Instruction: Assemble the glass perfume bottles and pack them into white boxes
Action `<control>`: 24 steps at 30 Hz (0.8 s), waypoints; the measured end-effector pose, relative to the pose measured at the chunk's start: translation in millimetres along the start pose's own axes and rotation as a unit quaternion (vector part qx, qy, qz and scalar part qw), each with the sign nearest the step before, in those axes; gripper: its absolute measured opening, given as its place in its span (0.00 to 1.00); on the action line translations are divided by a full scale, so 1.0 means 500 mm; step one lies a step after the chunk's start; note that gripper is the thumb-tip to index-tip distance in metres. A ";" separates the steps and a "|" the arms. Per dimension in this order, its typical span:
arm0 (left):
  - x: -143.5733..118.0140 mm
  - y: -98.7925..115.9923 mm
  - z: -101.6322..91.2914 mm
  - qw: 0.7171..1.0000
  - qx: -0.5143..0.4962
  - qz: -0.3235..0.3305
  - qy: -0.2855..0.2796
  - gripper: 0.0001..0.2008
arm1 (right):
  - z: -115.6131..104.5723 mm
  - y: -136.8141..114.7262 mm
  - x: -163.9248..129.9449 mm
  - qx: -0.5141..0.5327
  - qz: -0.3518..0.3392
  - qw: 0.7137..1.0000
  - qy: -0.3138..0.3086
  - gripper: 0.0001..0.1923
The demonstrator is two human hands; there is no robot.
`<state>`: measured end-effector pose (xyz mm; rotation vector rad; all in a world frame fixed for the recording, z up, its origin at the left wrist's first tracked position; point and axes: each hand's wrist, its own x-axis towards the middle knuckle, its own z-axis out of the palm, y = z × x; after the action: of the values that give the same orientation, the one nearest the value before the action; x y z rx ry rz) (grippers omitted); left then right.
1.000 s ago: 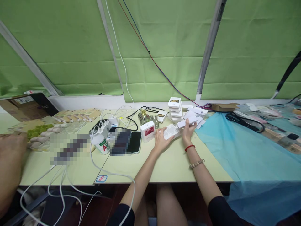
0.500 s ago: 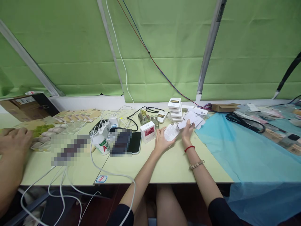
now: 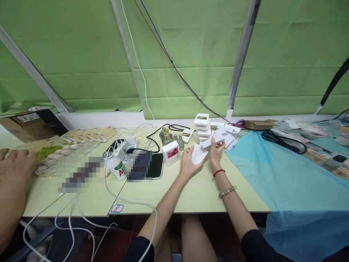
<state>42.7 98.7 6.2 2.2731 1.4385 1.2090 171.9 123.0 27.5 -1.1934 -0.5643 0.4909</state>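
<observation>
Closed around a small white carton (image 3: 198, 154) covered in fine print is my left hand (image 3: 187, 163). My right hand (image 3: 216, 152) pinches a folded white card piece (image 3: 207, 142) at the carton's upper right edge; whether the two are joined I cannot tell. Beyond my right hand lies a heap of loose white card pieces (image 3: 230, 134). A stack of white boxes (image 3: 202, 119) with dark gold pictures rises behind the carton. To the left of my left hand stands a white box with a pink picture (image 3: 171, 153), beside small glass bottles (image 3: 181, 141).
A phone (image 3: 156, 165) and a white bottle (image 3: 117, 167) stand left among white cables. Blue sheeting (image 3: 275, 171) covers the table's right side, with a black cable coil (image 3: 285, 142) on it. Another person's hand (image 3: 16, 167) rests at far left.
The card piece in my right hand has tilted and now shows a narrow folded edge toward me. The carton in my left hand has turned slightly. The other person's hand stays almost still.
</observation>
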 end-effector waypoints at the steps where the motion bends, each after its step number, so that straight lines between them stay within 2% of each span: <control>1: 0.000 -0.001 0.000 1.000 0.002 -0.010 0.000 0.37 | 0.000 0.001 0.000 -0.004 0.001 1.000 -0.001 0.38; 7: -0.002 -0.001 0.002 0.999 0.005 -0.043 -0.008 0.37 | 0.003 0.016 0.009 0.021 0.012 1.000 -0.010 0.35; 15: -0.001 -0.007 0.004 0.998 0.008 0.019 0.060 0.38 | 0.004 0.019 0.015 0.066 -0.005 0.997 -0.032 0.29; 21: 0.002 -0.016 0.006 0.993 0.023 0.024 0.110 0.43 | 0.008 0.003 0.001 0.103 -0.025 0.992 -0.063 0.26; 24: 0.004 -0.016 0.006 0.991 0.019 0.016 0.135 0.41 | 0.008 -0.005 -0.007 0.121 -0.037 0.989 -0.076 0.26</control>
<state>39.8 105.1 0.8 2.2319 1.5308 1.5623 166.8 123.0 30.4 -0.9057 -0.6580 0.5738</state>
